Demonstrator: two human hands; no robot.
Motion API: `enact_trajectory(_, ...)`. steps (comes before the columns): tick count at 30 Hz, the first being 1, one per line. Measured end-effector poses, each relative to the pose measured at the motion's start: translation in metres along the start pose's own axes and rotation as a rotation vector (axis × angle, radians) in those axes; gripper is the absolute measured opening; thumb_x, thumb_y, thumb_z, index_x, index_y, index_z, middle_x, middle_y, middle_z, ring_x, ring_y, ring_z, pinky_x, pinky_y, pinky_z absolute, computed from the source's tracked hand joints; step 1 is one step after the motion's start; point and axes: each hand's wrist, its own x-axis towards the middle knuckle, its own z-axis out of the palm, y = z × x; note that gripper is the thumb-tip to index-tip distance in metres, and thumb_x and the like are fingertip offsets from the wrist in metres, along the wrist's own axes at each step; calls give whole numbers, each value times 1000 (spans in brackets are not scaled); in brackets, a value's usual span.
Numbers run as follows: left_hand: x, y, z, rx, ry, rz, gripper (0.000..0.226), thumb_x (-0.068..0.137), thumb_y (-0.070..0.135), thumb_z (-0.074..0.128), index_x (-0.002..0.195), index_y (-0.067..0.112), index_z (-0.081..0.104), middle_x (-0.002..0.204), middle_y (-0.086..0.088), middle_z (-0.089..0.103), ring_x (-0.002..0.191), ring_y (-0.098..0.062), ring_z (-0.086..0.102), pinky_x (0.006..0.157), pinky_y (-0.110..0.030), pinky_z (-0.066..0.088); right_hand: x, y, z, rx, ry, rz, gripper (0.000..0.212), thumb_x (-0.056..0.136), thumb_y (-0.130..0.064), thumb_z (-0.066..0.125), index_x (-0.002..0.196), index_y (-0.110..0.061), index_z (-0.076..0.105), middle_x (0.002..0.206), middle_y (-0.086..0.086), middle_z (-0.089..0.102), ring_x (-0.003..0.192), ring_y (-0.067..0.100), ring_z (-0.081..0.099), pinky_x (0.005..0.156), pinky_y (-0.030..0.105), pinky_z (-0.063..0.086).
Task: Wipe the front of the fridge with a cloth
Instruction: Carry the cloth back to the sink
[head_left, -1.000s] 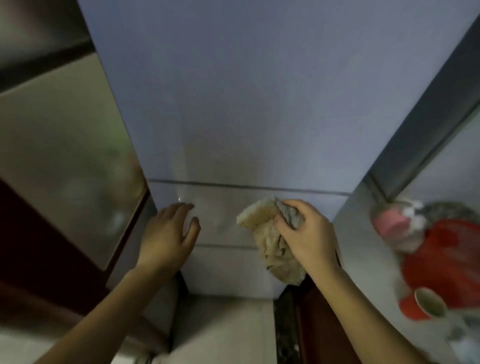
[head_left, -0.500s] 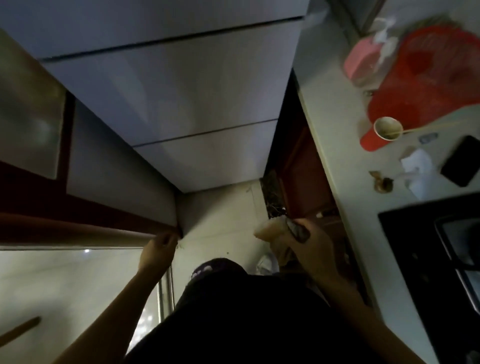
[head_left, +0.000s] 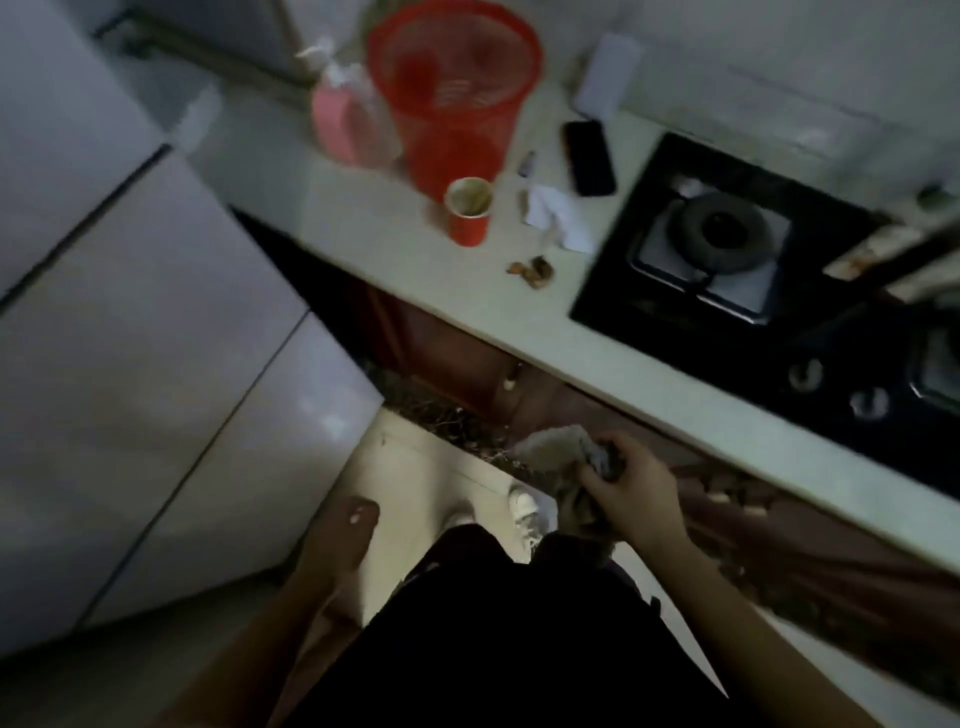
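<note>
The right hand (head_left: 623, 488) grips a bunched cloth (head_left: 550, 449), held to the right of the fridge (head_left: 130, 364) and clear of its white front. The left hand (head_left: 340, 530) hangs just beside the fridge's lowest door, too blurred to tell its grip. Further right, a red cup (head_left: 468, 210) stands on the counter (head_left: 395, 249).

Pretty dim overall, and everything's smearing with motion blur. Soft glare is sitting low on the fridge (head_left: 156, 364) front, and the floor (head_left: 415, 467) right beside it is catching the brightest light.
</note>
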Motion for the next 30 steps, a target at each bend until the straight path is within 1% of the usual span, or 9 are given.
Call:
enact_trajectory(4,9,67,1,254,-172,157,52,84,51,40,99,10,68,97,-14,70,94,-33,67,94,-48,53,-67,40,2,96,180,226,24,84,-33,78,97,-32,58,87,-8,63,77,17,58,64,31,38)
enact_trajectory(7,23,92,24,402,-299,234,34,101,32,48,99,6,69,99,-18,71,95,-37,67,96,-54,53,-130,79,9,184,318,426,26,84,-30,78,105,-27,63,89,-7,64,79,20,59,65,32,39)
enact_trajectory(9,24,103,46,512,-371,274,29,101,26,51,98,4,69,99,-19,71,96,-38,67,96,-53,51,-176,104,16,271,429,565,25,83,-28,78,103,-28,63,90,-7,67,83,23,64,67,32,41)
enact_trajectory(13,2,126,105,697,-473,365,33,98,31,54,97,1,67,97,-21,70,94,-40,66,80,-43,52,-265,145,35,424,646,811,26,82,-28,79,99,-33,60,88,-8,66,80,20,60,69,31,40)
enact_trajectory(16,-30,139,154,829,-523,466,29,100,21,50,86,0,64,83,-14,66,76,-28,61,67,-33,41,-323,172,49,517,796,921,26,82,-28,80,100,-31,62,84,-11,66,80,17,61,64,29,41)
enact_trajectory(19,-58,139,200,919,-557,522,30,99,21,51,75,5,60,75,-11,64,71,-24,59,67,-33,41,-371,197,61,595,878,1028,26,83,-30,79,97,-37,58,79,-19,63,77,16,58,61,26,41)
enact_trajectory(22,-76,133,242,969,-581,557,29,100,20,52,83,0,64,81,-18,67,73,-27,62,68,-33,44,-409,226,69,627,908,1095,27,82,-33,79,102,-32,62,85,-11,66,81,18,59,71,31,41)
enact_trajectory(26,-96,140,290,1021,-607,521,28,100,22,53,82,4,65,74,-13,62,60,-23,57,65,-34,42,-438,261,59,678,953,1157,27,81,-31,80,102,-27,63,84,-8,66,80,21,61,68,31,39)
enact_trajectory(30,-113,169,348,1124,-657,524,33,102,25,51,87,-2,64,83,-24,62,72,-28,58,67,-35,40,-446,300,34,724,1012,1172,28,81,-30,82,101,-29,63,89,-8,69,83,19,65,71,31,44)
